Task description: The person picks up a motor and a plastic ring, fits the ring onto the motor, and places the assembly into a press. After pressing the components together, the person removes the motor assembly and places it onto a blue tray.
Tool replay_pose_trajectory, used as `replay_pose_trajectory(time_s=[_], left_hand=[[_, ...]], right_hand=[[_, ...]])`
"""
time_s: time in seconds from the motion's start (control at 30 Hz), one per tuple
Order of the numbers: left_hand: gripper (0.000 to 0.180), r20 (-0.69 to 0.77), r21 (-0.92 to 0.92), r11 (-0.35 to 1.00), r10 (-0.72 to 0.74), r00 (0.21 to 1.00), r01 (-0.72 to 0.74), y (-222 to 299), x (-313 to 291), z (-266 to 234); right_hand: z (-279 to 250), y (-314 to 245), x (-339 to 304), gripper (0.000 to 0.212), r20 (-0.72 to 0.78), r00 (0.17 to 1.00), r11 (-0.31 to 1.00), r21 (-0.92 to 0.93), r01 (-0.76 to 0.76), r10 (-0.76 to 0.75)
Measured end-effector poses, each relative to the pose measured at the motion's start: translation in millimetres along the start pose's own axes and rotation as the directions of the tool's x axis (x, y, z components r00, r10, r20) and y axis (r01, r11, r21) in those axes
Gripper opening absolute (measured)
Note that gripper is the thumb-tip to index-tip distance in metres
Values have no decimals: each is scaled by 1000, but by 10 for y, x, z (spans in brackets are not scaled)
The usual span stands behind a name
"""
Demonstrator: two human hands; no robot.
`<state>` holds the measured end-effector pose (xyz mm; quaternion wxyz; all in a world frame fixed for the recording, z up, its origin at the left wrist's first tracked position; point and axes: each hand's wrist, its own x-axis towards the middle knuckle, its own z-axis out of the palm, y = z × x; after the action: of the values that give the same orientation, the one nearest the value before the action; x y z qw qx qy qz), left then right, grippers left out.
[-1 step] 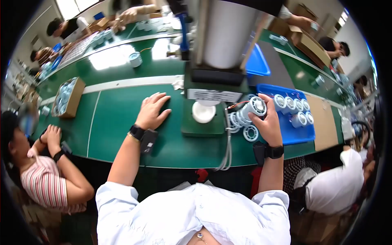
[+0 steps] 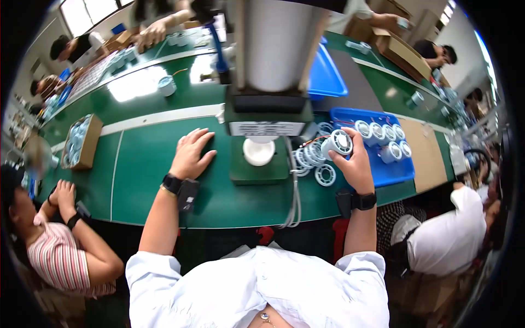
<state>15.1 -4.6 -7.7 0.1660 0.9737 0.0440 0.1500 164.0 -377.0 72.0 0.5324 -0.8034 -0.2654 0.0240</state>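
My right hand [image 2: 356, 167] grips a light blue cylindrical housing [image 2: 335, 144] between thumb and fingers. Its round slotted end faces up and right, and red wires trail from it to the left. Below and left of it lie several loose light blue rings [image 2: 325, 175]. My left hand [image 2: 191, 154] rests palm down on the green table [image 2: 147, 164], fingers spread, holding nothing. Between my hands stands a press [image 2: 268, 104] with a white round cup [image 2: 258, 152] on its dark green base. A blue tray [image 2: 377, 176] right of my right hand holds several similar housings [image 2: 389, 133].
Grey cables [image 2: 294, 205] run down beside the press base to the table's front edge. A cardboard box of light blue parts [image 2: 87, 143] stands at the left, near a seated person in stripes [image 2: 71, 246]. Another blue tray [image 2: 328, 74] lies behind the press; brown cardboard [image 2: 424, 156] lies at the right.
The whole view has shifted, so the press and table appear farther left. My right hand still holds the housing, slightly farther from the press. My left hand stays flat on the table.
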Motion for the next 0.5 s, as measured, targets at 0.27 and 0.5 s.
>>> replay_pose_trajectory(time_s=[0.27,0.5], left_hand=[[47,-48,47,995,92,995,-89,61,64,42],[47,-9,9,1000,4,1000,-4,67,86,28]], right_hand=[[-1180,960,-271,50,-287,955,823,-559,-102,-77],[-961,740,-143,32,-394,915,927,-368,-71,-86]])
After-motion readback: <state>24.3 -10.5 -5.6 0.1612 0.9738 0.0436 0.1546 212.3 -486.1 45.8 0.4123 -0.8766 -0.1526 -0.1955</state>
